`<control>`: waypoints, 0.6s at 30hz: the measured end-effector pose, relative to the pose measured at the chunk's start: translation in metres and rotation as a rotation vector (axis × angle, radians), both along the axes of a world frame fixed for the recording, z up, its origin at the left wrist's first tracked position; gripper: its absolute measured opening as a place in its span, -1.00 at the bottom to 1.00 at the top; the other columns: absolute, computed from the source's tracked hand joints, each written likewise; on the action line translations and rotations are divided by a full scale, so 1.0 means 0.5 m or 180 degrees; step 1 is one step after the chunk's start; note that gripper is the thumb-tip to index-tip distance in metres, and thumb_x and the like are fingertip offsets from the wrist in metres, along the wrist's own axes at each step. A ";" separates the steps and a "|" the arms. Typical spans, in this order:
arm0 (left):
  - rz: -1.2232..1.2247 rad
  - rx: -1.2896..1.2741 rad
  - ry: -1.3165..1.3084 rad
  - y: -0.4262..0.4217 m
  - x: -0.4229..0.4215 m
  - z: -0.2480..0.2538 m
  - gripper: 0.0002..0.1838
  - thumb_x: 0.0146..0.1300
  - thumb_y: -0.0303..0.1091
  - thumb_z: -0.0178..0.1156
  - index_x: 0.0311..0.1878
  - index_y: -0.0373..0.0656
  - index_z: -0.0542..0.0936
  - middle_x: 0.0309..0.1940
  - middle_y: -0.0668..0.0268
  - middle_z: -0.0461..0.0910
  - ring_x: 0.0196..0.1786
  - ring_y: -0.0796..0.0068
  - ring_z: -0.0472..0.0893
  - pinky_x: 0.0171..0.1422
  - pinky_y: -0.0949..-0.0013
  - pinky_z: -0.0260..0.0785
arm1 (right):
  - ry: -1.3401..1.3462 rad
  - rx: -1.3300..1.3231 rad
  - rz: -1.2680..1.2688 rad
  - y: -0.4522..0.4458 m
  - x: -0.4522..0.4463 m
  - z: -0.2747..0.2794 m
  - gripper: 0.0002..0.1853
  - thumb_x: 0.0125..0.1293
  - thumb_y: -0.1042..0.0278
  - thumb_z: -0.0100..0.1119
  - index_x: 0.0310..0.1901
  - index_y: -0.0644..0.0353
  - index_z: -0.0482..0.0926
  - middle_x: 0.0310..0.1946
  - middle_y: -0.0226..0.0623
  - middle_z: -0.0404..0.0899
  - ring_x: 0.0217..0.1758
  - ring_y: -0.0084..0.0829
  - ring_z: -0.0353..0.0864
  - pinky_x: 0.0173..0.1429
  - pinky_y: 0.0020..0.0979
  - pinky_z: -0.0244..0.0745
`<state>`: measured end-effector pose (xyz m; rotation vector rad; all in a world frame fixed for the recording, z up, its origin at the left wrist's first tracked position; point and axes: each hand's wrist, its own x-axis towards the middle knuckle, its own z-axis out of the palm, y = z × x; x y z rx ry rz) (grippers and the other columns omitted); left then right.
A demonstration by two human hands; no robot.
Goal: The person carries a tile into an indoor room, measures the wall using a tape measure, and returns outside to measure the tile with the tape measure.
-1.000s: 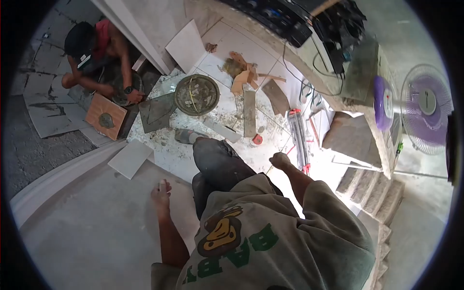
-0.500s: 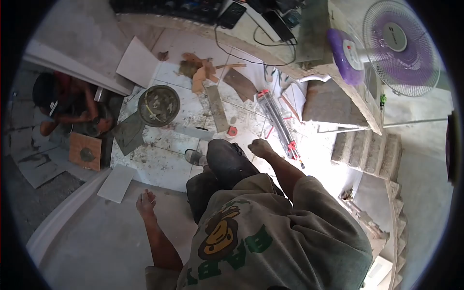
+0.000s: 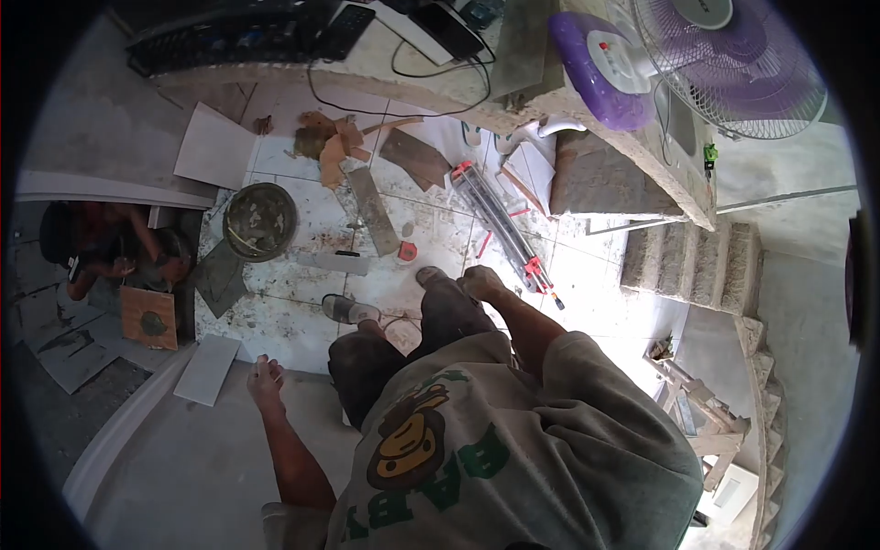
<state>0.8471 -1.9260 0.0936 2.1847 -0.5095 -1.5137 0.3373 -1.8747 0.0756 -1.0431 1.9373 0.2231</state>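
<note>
Two hands are apart: the left hand point(image 3: 266, 376), loosely curled, looks empty near a loose tile point(image 3: 207, 370); the right hand point(image 3: 479, 282) has narrow grip near the tile cutter point(image 3: 499, 220), contents one cannot tell. Floor tiles point(image 3: 417, 213) seem already laid.

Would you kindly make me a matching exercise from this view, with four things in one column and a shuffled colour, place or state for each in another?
Things:
1. Tile cutter
2. Fan
3. Tub
4. Cardboard

Descriptions:
A. Round and open-topped
B. Brown, in torn pieces
C. Long and narrow, with red at both ends
D. Purple and white, up on the ledge

Right pairs: 1-C, 2-D, 3-A, 4-B.
</note>
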 end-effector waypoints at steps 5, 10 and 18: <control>0.0130 0.0018 -0.0212 0.102 -0.094 0.007 -0.56 0.25 -0.01 0.06 0.02 -0.15 0.51 -0.29 0.37 0.58 -0.27 0.53 0.56 -0.25 0.42 0.35 | -0.0117 -0.0226 0.0098 -0.004 -0.101 -0.005 -0.58 0.15 0.04 0.04 -0.30 0.30 0.64 -0.26 0.09 0.60 -0.08 0.00 0.57 0.02 -0.15 0.43; 0.0125 0.0089 -0.0178 0.167 -0.301 -0.002 -0.55 0.25 0.02 0.07 0.03 -0.14 0.50 -0.29 0.38 0.58 -0.27 0.54 0.56 -0.27 0.42 0.35 | -0.0137 -0.0531 0.0082 0.031 -0.259 0.016 -0.60 0.16 0.07 0.03 -0.29 0.29 0.63 -0.26 0.07 0.60 -0.08 -0.01 0.56 0.04 -0.13 0.41; -0.1392 -0.0952 -0.0866 0.232 -0.492 -0.015 -0.60 0.35 -0.05 -0.08 -0.03 -0.18 0.52 -0.16 0.10 0.56 -0.09 0.13 0.52 -0.02 0.16 0.34 | 0.0337 -0.0670 -0.0112 0.242 -0.627 -0.255 -0.65 0.10 0.13 0.24 -0.49 0.33 0.54 -0.62 -0.15 0.52 -0.58 -0.33 0.51 -0.53 -0.23 0.41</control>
